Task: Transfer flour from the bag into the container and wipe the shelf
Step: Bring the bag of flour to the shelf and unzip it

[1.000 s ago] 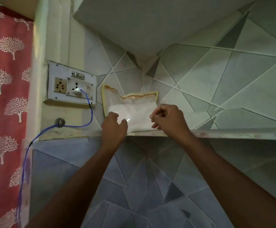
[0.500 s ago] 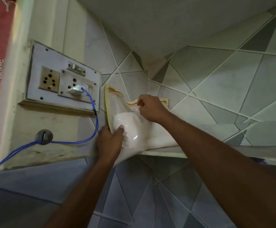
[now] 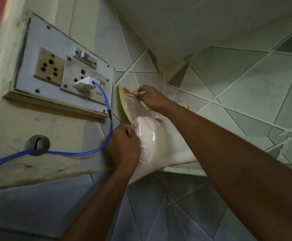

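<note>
Grey geometric tiles are backing the shelf point(image 3: 181, 170) where our clear bag point(image 3: 152, 136), bulging with white flour, is overhanging the edge, its long axis upright. Our left hand point(image 3: 124, 146) is gripping its side; our right hand point(image 3: 152, 99) is pinching its top.

Clear bag point(image 3: 148, 136), yellow edges, white flour; blue cable point(image 3: 105, 101); grey-green triangle-patterned tiles point(image 3: 246, 84).

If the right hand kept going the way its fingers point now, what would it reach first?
Probably the switchboard: the right hand, pinching the flour bag top, points left toward its edge. Depth is unclear, so the tiled wall behind is possible.
</note>
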Motion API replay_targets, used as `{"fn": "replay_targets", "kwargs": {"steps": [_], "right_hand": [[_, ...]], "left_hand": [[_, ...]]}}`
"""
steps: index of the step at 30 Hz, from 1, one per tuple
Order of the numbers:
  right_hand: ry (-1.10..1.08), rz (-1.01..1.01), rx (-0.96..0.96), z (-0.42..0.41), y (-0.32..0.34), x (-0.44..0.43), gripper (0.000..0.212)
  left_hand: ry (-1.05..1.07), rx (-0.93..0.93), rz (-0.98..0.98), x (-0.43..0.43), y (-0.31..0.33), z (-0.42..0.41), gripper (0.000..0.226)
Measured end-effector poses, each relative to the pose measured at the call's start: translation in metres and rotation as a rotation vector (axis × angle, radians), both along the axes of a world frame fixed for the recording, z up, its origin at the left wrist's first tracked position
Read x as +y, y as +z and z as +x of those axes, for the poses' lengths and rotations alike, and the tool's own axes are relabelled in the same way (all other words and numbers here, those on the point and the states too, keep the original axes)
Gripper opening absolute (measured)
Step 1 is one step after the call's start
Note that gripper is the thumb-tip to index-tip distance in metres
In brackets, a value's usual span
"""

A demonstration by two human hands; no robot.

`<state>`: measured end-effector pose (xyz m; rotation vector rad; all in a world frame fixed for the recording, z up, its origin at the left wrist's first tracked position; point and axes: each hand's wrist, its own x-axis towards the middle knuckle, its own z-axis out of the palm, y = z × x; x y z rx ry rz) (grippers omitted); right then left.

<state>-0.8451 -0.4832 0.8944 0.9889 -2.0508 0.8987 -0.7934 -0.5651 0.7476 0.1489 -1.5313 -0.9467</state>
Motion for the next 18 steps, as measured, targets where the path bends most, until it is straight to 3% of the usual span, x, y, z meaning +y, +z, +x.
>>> {"fn": "replay_targets", "kwargs": {"steps": [6, 10, 13, 18], "right_hand": [[-0.057, -0.035, -0.057, -0.007, 0.002, -0.018, 0.05], [-0.024, -0.044, -0.07, -0.012, -0.001, -0.005, 0.029], [-0.021, -0.014, -0.084, -0.016, -0.007, 0.011, 0.023], [-0.074, 0.023, -0.11, -0.014, -0.012, 0.042, 0.021]], "left_hand": [[-0.006, 0.041, 0.021, 0.007, 0.006, -0.004, 0.037], [-0.092, -0.034, 0.02, 0.004, 0.025, -0.015, 0.053], [-0.197, -0.088, 0.128, 0.01, 0.039, -0.015, 0.061], [-0.279, -0.101, 0.156, 0.02, 0.053, -0.008, 0.034]]}}
